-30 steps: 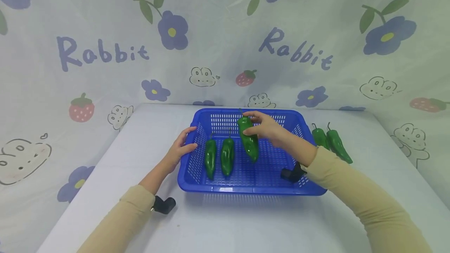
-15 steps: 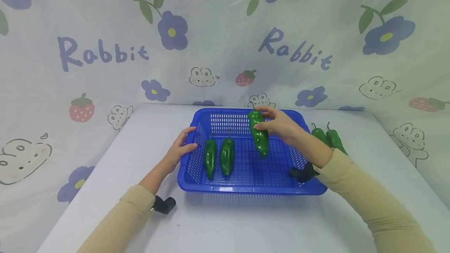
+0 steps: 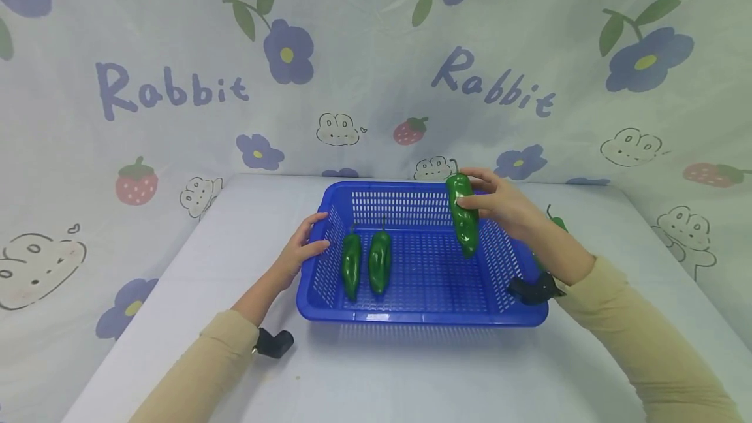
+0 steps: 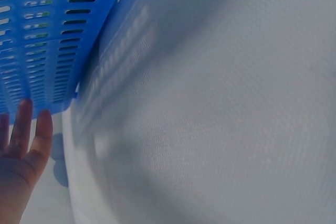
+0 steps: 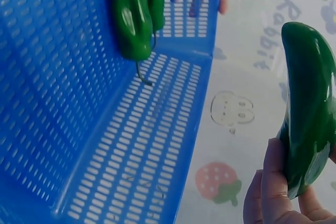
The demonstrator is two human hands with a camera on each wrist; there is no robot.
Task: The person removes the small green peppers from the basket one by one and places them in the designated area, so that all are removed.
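Observation:
My right hand (image 3: 508, 204) holds a glossy green pepper (image 3: 464, 214) by its stem half, over the right part of the blue plastic basket (image 3: 411, 316). Its stem points up in the head view; the right wrist view shows the same pepper (image 5: 310, 103) outside the rim line, between thumb and fingers. Two more green peppers lie side by side in the basket's left part, a left one (image 3: 351, 266) and a right one (image 3: 379, 263). At the basket's left rim rests my left hand (image 3: 294, 254), its fingers (image 4: 41, 140) straight against the outer wall.
Beyond the basket's right side another green pepper (image 3: 556, 219) shows on the white table (image 3: 235, 227), mostly hidden by my right forearm. A printed cloth (image 3: 364, 51) hangs behind the table. Black wrist cameras sit at my left cuff (image 3: 275, 343) and right cuff (image 3: 534, 289).
The right hand has carried its pepper rightward and slightly up, from the basket's middle to its right part. The left hand and the two lying peppers have stayed put.

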